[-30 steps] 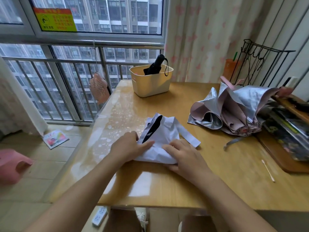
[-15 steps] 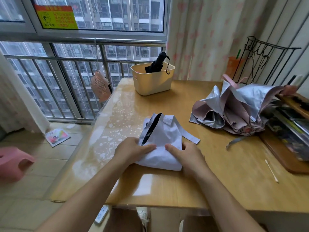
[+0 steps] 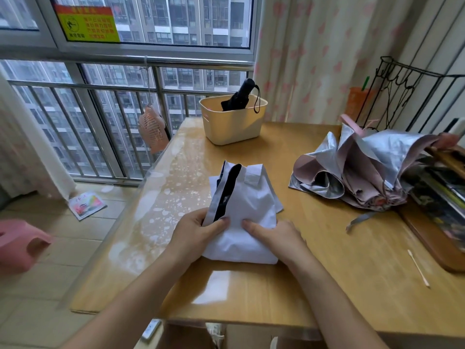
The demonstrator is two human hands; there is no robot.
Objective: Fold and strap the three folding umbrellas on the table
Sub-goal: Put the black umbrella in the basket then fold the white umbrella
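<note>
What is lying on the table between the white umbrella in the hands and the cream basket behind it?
Nothing. In the head view, only a bare, glossy stretch of table separates the white umbrella from the cream basket.

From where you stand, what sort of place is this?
Likely a high-rise flat: the railed window faces tall apartment blocks, a pink-dotted curtain hangs beside it, and the wooden table holds a cream plastic basket and a white folding umbrella.
</note>
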